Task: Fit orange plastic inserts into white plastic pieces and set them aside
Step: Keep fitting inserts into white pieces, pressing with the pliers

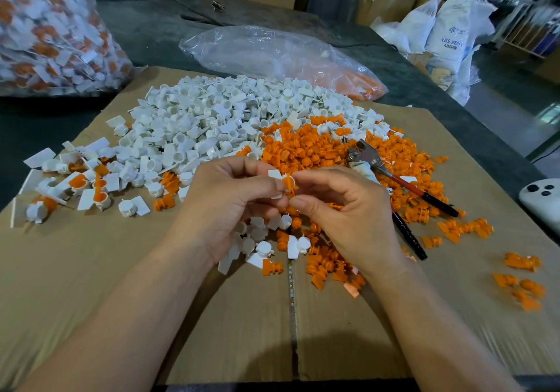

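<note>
My left hand (230,197) pinches a white plastic piece (277,176) above the cardboard. An orange insert (288,183) sits in that piece's round cup, and my right hand (342,206) pinches it from the right. Behind the hands lie a big heap of white pieces (206,122) and a heap of orange inserts (327,152). Several fitted pieces (88,185), white with orange inside, lie at the left on the cardboard. More loose white pieces and inserts lie under my hands.
Flattened cardboard (121,270) covers the dark table. Red-and-black-handled pliers (394,179) lie on the orange heap. A clear bag of inserts (272,55) lies behind, a full bag of fitted pieces (51,34) at far left, a white device (542,197) at right edge.
</note>
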A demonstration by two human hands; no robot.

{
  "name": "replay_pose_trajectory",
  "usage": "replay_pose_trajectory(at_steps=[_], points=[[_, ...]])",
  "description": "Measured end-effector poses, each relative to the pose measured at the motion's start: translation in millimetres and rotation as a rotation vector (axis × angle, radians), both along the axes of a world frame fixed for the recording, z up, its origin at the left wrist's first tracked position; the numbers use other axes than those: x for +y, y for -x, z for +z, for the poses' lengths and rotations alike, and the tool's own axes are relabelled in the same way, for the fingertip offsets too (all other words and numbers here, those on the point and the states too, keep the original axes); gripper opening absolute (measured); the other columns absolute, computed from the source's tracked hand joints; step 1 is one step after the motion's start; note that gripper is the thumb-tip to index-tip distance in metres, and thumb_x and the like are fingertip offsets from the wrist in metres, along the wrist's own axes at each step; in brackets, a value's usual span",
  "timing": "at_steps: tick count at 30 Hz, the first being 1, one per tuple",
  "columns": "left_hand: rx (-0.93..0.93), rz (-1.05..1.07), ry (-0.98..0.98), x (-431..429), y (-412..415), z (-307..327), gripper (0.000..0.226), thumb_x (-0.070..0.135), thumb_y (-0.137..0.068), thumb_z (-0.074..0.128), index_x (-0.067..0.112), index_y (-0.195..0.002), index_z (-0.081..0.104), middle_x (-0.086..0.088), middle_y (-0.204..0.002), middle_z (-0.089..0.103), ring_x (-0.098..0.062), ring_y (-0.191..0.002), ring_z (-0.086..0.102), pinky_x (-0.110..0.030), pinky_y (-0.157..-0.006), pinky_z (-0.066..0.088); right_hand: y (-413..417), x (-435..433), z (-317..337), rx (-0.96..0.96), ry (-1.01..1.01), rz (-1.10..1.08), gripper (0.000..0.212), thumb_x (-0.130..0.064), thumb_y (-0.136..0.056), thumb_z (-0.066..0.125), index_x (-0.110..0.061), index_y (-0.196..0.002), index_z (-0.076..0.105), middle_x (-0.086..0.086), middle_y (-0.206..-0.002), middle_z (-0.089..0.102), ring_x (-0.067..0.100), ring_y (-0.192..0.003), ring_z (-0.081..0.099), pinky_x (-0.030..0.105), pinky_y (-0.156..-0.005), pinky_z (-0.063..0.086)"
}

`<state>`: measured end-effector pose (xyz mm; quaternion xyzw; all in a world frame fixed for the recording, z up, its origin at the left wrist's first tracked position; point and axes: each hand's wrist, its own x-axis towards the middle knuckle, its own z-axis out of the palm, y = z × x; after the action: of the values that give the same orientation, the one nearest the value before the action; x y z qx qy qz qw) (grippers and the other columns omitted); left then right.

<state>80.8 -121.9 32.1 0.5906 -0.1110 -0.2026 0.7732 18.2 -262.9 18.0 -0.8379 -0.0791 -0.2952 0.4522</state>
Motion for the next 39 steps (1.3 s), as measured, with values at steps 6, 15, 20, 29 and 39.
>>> replay_pose_trajectory(at_steps=[6, 15, 20, 29, 39], points=[[0.021, 0.013, -0.011, 0.4, -0.4, 0.1, 0.013, -0.007, -0.067, 0.067, 0.005, -0.065, 0.061, -0.009, -0.053, 0.064, -0.014, -0.044, 0.062, -0.016, -0.040, 0.047, -0.1, -0.1, -0.6, 0.001, 0.016, -0.018, 0.033, -0.013, -0.075, 0.069, -0.035, -0.097, 0.060, -0.018, -0.086, 0.062, 0.002, -0.081, 0.063, 0.017, -0.072, 0.052], [0.033, 0.008, -0.017, -0.2, -1.0, -1.5, 0.013, -0.007, -0.068, 0.067, 0.004, -0.067, 0.061, -0.009, -0.053, 0.064, -0.014, -0.044, 0.061, -0.016, -0.039, 0.046, -0.5, 0.8, -1.6, -0.013, 0.034, -0.027, 0.036, -0.013, -0.074, 0.068, -0.041, -0.095, 0.058, -0.021, -0.083, 0.061, 0.001, -0.080, 0.063, 0.017, -0.071, 0.052], [0.018, 0.010, -0.018, -0.4, -1.0, -2.4, 0.014, -0.008, -0.068, 0.067, 0.005, -0.066, 0.061, -0.008, -0.052, 0.063, -0.015, -0.044, 0.062, -0.016, -0.039, 0.047, 0.2, 0.8, -2.0, -0.006, 0.034, -0.033, 0.033, -0.013, -0.075, 0.069, -0.037, -0.095, 0.060, -0.019, -0.086, 0.062, 0.003, -0.081, 0.063, 0.019, -0.072, 0.053], [-0.056, 0.016, -0.032, -0.9, 0.9, -2.0, 0.019, -0.010, -0.068, 0.068, 0.008, -0.062, 0.063, -0.010, -0.054, 0.065, -0.017, -0.048, 0.064, -0.019, -0.043, 0.049, 1.7, -0.1, -1.4, 0.017, 0.000, -0.048, 0.029, -0.010, -0.075, 0.069, -0.031, -0.095, 0.063, -0.014, -0.085, 0.064, 0.004, -0.081, 0.063, 0.021, -0.072, 0.053], [-0.081, 0.009, -0.027, -0.6, 2.3, -0.2, 0.021, -0.009, -0.067, 0.069, 0.010, -0.059, 0.064, -0.011, -0.055, 0.066, -0.017, -0.049, 0.064, -0.020, -0.045, 0.050, 2.6, 0.7, 0.9, 0.017, -0.012, -0.046, 0.025, -0.013, -0.075, 0.067, -0.029, -0.093, 0.063, -0.012, -0.084, 0.064, 0.004, -0.079, 0.063, 0.022, -0.071, 0.053]])
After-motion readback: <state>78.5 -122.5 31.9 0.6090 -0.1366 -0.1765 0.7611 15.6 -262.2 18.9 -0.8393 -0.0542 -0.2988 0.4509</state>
